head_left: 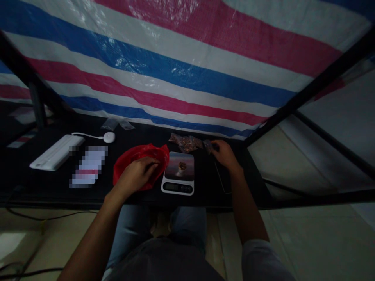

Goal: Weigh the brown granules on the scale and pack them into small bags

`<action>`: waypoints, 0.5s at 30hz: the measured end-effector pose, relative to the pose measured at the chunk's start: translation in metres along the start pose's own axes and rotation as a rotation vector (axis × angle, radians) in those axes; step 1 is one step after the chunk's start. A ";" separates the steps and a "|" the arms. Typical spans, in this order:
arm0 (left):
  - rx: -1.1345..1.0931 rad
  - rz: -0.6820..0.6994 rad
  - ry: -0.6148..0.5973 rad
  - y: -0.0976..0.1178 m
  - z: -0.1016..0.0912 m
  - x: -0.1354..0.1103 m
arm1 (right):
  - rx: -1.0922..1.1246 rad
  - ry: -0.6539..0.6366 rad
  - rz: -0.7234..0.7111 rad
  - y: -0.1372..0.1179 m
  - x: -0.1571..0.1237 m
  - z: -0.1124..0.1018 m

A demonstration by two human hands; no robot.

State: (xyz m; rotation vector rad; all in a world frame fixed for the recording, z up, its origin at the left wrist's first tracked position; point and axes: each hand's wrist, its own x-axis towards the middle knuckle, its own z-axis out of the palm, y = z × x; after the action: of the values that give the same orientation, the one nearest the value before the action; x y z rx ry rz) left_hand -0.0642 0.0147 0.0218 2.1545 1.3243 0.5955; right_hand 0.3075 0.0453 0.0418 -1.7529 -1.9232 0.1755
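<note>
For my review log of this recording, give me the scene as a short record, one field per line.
Left hand: over the opening of a red bag; grip unclear
Right hand: fingertips at a small clear bag; firmness of hold unclear
Scale: white-edged, between the hands; display unreadable
On scale: small pale, cup-like object with brown bits on top
Beyond scale: clear packet of brown bits
Far left: long white device, round white piece
Backdrop: striped sheet

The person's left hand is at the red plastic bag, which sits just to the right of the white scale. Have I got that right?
Not quite: in the head view, the left hand is at the red plastic bag, but the bag sits just to the left of the white scale.
</note>
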 end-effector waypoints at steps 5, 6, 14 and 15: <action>0.009 -0.008 0.007 0.001 0.003 0.004 | -0.051 -0.063 0.303 0.032 0.011 0.016; 0.009 -0.005 0.008 0.001 0.004 0.005 | -0.054 -0.075 0.355 0.032 0.012 0.020; -0.079 0.029 0.069 0.014 0.001 0.009 | 0.056 -0.042 0.408 0.037 0.015 0.047; -0.112 0.036 0.087 0.015 0.000 0.008 | 0.089 -0.012 0.405 0.037 0.013 0.047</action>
State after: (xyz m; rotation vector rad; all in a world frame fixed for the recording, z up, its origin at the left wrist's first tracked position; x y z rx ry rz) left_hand -0.0506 0.0165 0.0325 2.0870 1.2679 0.7672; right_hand 0.3183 0.0748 -0.0099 -2.0631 -1.5219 0.4088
